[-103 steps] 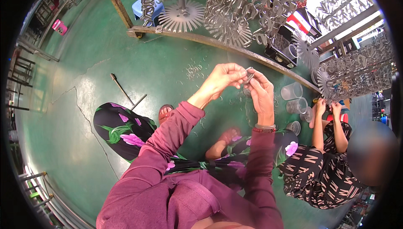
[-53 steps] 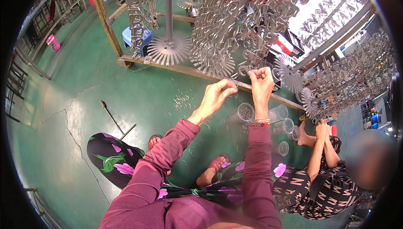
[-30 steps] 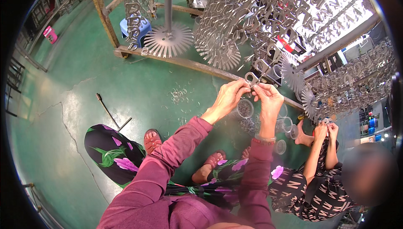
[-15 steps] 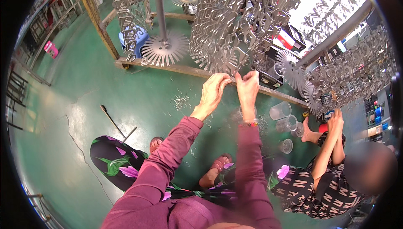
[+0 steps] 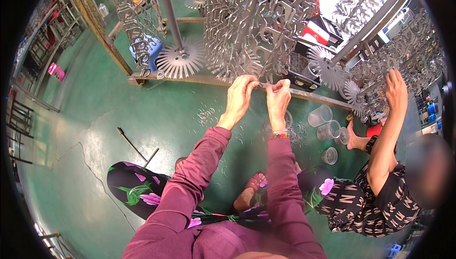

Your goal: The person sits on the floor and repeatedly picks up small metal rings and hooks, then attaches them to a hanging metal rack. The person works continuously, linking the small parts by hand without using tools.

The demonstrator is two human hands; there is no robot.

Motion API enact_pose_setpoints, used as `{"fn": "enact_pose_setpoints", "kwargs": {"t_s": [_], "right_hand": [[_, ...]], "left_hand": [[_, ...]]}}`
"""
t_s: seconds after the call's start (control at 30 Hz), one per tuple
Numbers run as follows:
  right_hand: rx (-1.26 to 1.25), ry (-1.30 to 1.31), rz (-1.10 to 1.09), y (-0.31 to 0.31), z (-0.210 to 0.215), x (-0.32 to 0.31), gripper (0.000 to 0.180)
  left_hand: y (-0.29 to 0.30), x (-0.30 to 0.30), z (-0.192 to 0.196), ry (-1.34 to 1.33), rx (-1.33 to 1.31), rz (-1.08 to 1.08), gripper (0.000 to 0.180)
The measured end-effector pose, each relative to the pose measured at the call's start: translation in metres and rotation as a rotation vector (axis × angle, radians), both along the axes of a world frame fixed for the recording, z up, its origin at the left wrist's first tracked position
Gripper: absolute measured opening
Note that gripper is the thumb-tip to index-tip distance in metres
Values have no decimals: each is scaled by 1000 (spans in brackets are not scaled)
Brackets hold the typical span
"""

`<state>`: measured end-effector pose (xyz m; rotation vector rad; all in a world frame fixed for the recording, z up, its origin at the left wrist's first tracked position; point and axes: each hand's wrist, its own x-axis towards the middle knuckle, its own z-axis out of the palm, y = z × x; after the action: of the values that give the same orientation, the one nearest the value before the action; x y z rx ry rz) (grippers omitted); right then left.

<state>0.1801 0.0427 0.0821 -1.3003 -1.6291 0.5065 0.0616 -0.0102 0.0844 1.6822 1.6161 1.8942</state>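
My left hand [image 5: 241, 98] and my right hand [image 5: 278, 100] are raised side by side just under a hanging cluster of flat grey metal pieces [image 5: 247, 26]. Their fingertips pinch a small grey metal piece [image 5: 262, 85] between them at the cluster's lower edge. Both arms wear dark red sleeves. The cluster hangs from a rack with a vertical pole [image 5: 167, 12] and a spiked metal disc [image 5: 179, 60].
A person in a black patterned top sits at my right, one hand [image 5: 395, 89] up at another hanging cluster [image 5: 403, 59]. Several clear plastic cups [image 5: 327, 128] and loose small metal hooks [image 5: 206, 115] lie on the green floor. A wooden beam [image 5: 199, 79] crosses behind, a metal rod [image 5: 132, 145] lies left.
My hands have stayed together near the cluster's lower edge, rising and shifting slightly. The person at my right has lifted an arm up to the other cluster.
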Motion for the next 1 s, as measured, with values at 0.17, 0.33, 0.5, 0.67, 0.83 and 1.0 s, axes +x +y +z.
{"fn": "enact_pose_setpoints", "kwargs": {"t_s": [0.17,0.33,0.5,0.67,0.83,1.0], "right_hand": [[262,-110,-88,2,9,-14,42],[39,153,-71,11,5,-16,30],[119,466,55,15,-15,-9,12],[49,372,68,16,-20,1,11],[144,289,96,25,-27,8,17],[134,203,125,15,-14,5,19]], "left_hand": [[0,1,-3,14,7,10,11],[2,4,0,-7,1,-24,11],[10,4,0,23,79,-37,10],[25,7,-6,-23,36,-49,9],[37,17,-8,-50,11,-17,11],[47,15,-15,-27,78,37,13]]}}
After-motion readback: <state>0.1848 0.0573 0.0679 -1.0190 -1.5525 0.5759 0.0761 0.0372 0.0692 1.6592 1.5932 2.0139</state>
